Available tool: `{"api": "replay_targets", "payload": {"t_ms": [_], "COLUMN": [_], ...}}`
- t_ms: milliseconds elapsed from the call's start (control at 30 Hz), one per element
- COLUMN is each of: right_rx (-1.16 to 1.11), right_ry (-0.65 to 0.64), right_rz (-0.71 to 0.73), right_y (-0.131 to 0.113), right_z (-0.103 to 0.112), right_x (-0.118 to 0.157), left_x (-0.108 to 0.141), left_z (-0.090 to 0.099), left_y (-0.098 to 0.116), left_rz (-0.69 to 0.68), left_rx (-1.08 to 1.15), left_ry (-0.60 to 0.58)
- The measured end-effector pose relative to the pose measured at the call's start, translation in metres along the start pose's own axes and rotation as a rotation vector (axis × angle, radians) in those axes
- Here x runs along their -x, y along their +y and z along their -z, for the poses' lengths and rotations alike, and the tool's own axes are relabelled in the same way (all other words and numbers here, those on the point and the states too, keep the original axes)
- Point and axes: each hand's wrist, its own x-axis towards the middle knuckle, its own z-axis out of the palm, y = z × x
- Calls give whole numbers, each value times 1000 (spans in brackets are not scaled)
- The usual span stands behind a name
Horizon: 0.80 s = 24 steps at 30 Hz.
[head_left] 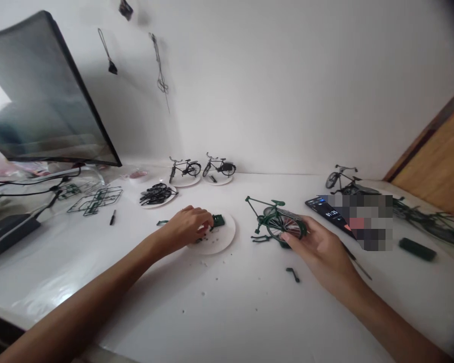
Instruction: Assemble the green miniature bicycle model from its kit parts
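Note:
My right hand (318,247) holds a green model bicycle frame (274,222) by its spoked rear wheel, thumb on the near side; no front wheel shows on it. My left hand (189,224) is over a white plate (225,242) with small green parts on it, its fingers bent down and pressed together. Whatever lies between those fingertips is hidden. A green block-like part (218,220) rests on the plate beside the fingers. Under the held frame lies a thin dark handlebar-like part (261,239). A small dark bent part (293,275) lies nearer on the table.
Two finished-looking model bicycles (185,169) stand at the back, near a plate of black parts (157,195). Green sprue frames (98,199), a screwdriver (113,218) and a monitor (49,91) are at left. A phone (329,214), a green box (417,249) and more bicycles are at right.

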Motion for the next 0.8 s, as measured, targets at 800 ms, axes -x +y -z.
{"api": "replay_targets", "payload": {"t_ms": [800], "right_rx": [-714], "right_ry": [-203], "right_rz": [-270], "right_y": [6], "right_z": [11], "right_x": [-2], "left_x": [5], "left_z": [5], "left_y": [14], "left_rz": [317], "left_rx": [443], "left_ry": [186]}}
